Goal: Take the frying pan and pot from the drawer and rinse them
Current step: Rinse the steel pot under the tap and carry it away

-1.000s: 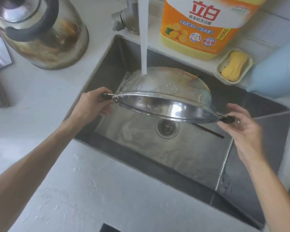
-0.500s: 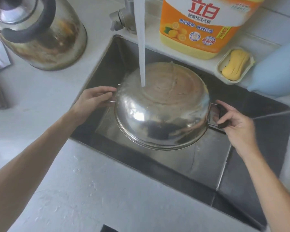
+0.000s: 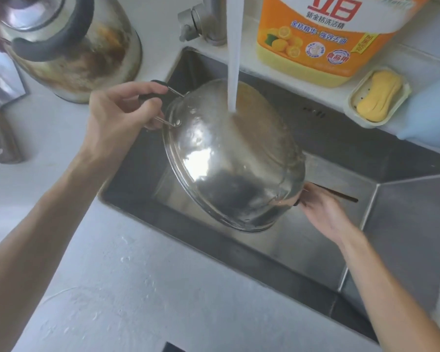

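Since half a sec ago the pot (image 3: 235,158) has swung round: it was held level w/ handles left and right, now it's tilted, left side raised toward the counter and far-left sink corner, right side dropped low toward the near-right. It's upside down, base facing up, and the water stream (image 3: 233,59) from the tap (image 3: 201,24) lands on the upper part of that base. Judging by this, the outside is getting its rinse, tilt helping water run off, so the pot part looks well along; the frying pan isn't in view, so can't tell its status. Left hand (image 3: 120,118) sits up-left of the pot, fingers curled round the dark handle there, gripping it. Right hand (image 3: 323,214) is below-right, mostly behind the rim, at the other handle; looks like it holds it, but fingers partly hidden. Pot hangs over the sink (image 3: 404,207), betw. both hands, not touching the basin as far as I can see.
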{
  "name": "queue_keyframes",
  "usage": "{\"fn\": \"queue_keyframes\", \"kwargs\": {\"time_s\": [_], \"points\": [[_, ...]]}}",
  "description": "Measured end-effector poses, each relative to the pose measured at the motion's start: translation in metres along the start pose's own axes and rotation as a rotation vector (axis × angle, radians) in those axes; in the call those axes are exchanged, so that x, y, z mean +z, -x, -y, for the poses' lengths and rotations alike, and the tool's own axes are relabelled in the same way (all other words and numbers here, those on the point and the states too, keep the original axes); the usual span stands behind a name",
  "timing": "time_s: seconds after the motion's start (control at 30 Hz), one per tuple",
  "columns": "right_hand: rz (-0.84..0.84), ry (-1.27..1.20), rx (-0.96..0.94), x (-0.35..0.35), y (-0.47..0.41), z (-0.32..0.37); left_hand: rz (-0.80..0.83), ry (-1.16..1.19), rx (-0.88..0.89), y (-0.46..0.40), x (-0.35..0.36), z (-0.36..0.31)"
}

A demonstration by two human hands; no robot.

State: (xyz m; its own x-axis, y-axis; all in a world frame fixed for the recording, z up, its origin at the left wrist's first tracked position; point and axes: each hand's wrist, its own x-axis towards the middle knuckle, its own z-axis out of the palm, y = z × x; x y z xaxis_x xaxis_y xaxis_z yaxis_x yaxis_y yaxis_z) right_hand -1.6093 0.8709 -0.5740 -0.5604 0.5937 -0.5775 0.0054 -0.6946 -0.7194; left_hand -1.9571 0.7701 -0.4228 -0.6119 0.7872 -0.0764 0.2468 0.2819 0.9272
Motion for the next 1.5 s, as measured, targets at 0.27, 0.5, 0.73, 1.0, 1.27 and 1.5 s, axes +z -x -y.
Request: {"fn": "queue_keyframes", "kwargs": {"time_s": [0.27,0.5,0.73,1.0,1.27,1.5], "points": [[-0.231,0.341,0.011,0.018,-0.031,0.027,0.03,-0.187,-0.152,0.024,-0.014,0.025],[-0.306,0.729,-0.185,0.026,-0.031,0.089,0.212,-0.31,-0.354,0.052,-0.012,0.072],[-0.287,0.769,-0.427,0.026,-0.002,0.099,0.296,-0.382,-0.292,0.055,-0.014,0.084],[-0.332,0.565,-0.276,0.026,-0.003,0.039,0.121,-0.381,0.189,0.041,-0.026,0.024],[-0.288,0.671,-0.036,0.039,-0.021,0.013,0.148,-0.304,0.034,0.037,-0.022,0.011],[-0.356,0.823,-0.29,0.041,-0.02,0.072,0.38,-0.396,-0.356,0.051,-0.029,0.081]]}}
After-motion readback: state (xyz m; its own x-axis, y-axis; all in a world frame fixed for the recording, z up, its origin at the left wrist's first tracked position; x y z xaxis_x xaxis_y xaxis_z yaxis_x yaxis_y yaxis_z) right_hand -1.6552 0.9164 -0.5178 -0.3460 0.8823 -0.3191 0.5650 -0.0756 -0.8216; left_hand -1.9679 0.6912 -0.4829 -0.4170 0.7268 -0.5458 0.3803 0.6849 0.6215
